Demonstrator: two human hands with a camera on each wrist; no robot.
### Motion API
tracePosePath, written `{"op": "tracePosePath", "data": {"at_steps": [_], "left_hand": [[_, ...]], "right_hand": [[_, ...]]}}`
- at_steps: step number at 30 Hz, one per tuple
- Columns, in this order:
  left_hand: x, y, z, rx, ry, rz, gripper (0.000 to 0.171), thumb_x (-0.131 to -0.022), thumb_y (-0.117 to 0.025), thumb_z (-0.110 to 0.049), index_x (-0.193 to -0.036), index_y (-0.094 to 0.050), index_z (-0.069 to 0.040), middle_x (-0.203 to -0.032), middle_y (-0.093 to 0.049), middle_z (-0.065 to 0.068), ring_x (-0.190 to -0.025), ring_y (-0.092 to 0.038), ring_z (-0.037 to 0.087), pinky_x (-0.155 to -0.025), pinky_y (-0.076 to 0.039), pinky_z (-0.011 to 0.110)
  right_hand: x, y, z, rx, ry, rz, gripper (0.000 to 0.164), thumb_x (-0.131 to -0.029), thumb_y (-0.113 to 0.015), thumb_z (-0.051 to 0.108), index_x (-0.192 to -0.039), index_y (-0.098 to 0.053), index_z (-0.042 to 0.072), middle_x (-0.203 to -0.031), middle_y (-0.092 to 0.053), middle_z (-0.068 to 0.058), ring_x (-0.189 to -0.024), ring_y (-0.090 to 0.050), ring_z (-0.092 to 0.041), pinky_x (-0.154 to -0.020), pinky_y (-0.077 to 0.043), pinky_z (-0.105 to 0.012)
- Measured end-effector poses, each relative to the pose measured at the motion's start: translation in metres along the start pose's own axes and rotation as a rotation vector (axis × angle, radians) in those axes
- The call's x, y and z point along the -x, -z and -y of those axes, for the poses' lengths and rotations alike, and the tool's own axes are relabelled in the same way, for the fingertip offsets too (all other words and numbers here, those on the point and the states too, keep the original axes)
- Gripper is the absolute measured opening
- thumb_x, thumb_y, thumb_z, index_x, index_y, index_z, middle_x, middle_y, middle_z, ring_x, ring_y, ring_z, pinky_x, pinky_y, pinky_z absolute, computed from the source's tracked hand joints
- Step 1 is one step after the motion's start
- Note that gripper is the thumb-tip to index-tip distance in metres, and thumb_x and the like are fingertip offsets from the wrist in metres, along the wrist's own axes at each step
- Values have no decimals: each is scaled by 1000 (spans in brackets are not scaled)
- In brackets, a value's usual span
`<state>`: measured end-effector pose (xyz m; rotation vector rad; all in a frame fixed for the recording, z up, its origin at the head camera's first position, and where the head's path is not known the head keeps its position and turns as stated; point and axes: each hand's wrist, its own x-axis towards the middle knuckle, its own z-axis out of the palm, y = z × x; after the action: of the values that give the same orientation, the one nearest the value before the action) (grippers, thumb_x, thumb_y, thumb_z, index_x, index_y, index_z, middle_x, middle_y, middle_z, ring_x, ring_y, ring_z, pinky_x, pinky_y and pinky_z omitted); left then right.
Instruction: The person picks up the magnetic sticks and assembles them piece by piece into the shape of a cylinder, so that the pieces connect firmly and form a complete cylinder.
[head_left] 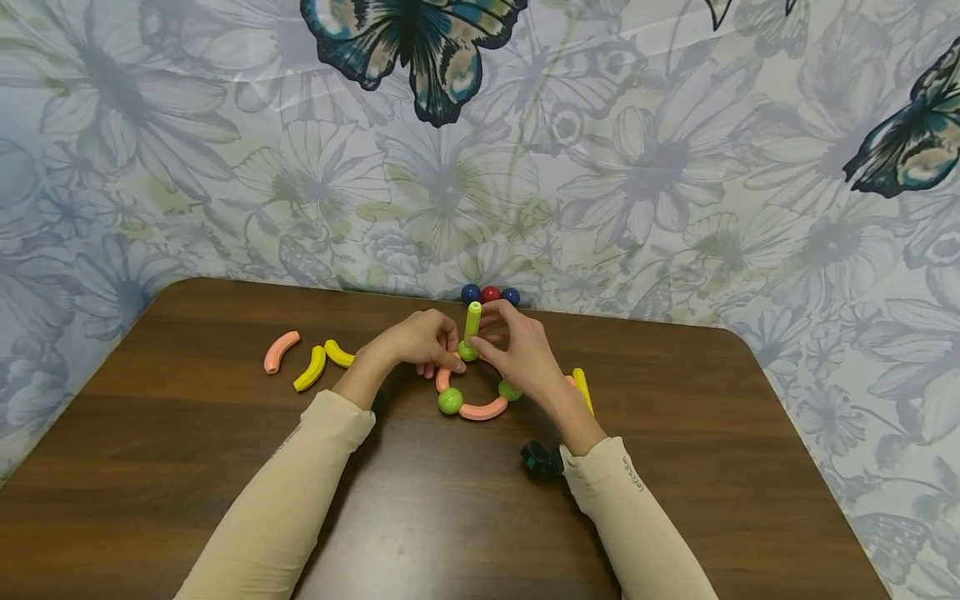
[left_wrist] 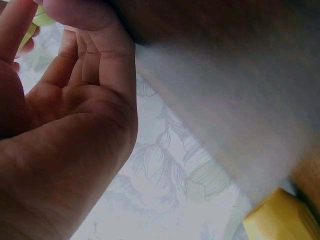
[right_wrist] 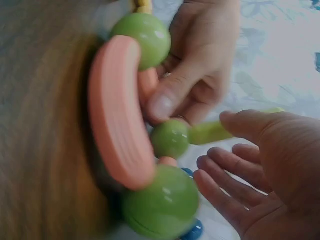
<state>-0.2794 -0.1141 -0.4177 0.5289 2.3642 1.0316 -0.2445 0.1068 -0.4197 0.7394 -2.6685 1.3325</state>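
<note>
A ring of green balls (head_left: 450,401) and curved pink pieces (head_left: 483,410) lies on the table. On its far ball (head_left: 468,351) stands a straight yellow-green stick (head_left: 473,319), upright. My right hand (head_left: 525,346) pinches this stick between thumb and forefinger; its other fingers are spread in the right wrist view. At the ring's far left, my left hand (head_left: 420,340) grips the left curved pink piece (head_left: 443,380) near that ball, its thumb (right_wrist: 165,102) lying on the pink piece. The left wrist view shows mostly the palm (left_wrist: 75,115), with the fingertips cut off.
Left of the ring lie a loose curved pink piece (head_left: 281,352) and two curved yellow pieces (head_left: 310,369). Two blue balls and a red ball (head_left: 491,294) sit at the table's back edge. A yellow stick (head_left: 582,390) lies beyond my right wrist. Patterned cloth (head_left: 660,167) hangs behind.
</note>
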Motion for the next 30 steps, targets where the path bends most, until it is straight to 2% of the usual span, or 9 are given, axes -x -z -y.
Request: {"op": "tracePosePath", "data": {"at_steps": [6, 14, 17, 20, 23, 27, 30], "left_hand": [[-2, -2, 2, 4, -12, 1, 28, -86, -89, -20, -89, -66, -5, -67, -66, 6, -48, -62, 14, -47, -53, 29], [-2, 0, 3, 21, 19, -9, 26, -86, -89, -18, -89, -67, -4, -69, -67, 7, -49, -63, 15, -48, -52, 27], [-2, -1, 3, 25, 16, -5, 26, -86, -88, -19, -89, -67, -4, -68, -67, 7, -49, -63, 15, -48, -52, 27], [-2, -2, 3, 23, 20, 0, 26, -87, -88, -20, -89, -67, -5, -67, -66, 7, -48, -62, 14, -48, -52, 27], [-3, -2, 2, 18, 29, -1, 27, -87, -88, -20, -89, -67, -5, -67, -67, 7, -49, -63, 14, -49, -53, 28], [-2, -1, 2, 20, 32, -8, 27, -87, -88, -21, -89, -67, -5, -68, -67, 7, -49, -63, 15, -50, -54, 28], [-1, -1, 3, 26, 30, -14, 28, -87, -88, -21, -89, -66, -4, -67, -67, 8, -50, -63, 15, -50, -54, 28]], "right_hand": [[15, 23, -5, 49, -30, -88, 28, -99, -75, 13, -125, -67, 6, -114, -75, -12, -103, -74, -23, -90, -63, -39], [57, 49, -26, 200, -93, -163, 24, -97, -77, 10, -117, -71, -1, -102, -74, -12, -89, -73, -24, -80, -63, -42], [73, 60, -33, 271, -113, -199, 21, -95, -78, 10, -112, -72, -1, -95, -72, -11, -82, -71, -23, -75, -62, -40], [86, 70, -37, 340, -167, -214, 17, -95, -79, 13, -105, -73, 1, -86, -70, -8, -74, -66, -20, -69, -57, -34], [95, 79, -39, 377, -251, -165, 15, -95, -78, 15, -100, -72, 3, -80, -67, -5, -70, -60, -17, -67, -50, -32], [102, 87, -39, 390, -343, -37, 19, -95, -77, 18, -102, -71, 1, -79, -66, -4, -69, -56, -16, -67, -47, -32], [102, 91, -37, 385, -381, 50, 24, -96, -78, 20, -105, -69, -1, -79, -66, -4, -68, -56, -15, -65, -47, -32]]}}
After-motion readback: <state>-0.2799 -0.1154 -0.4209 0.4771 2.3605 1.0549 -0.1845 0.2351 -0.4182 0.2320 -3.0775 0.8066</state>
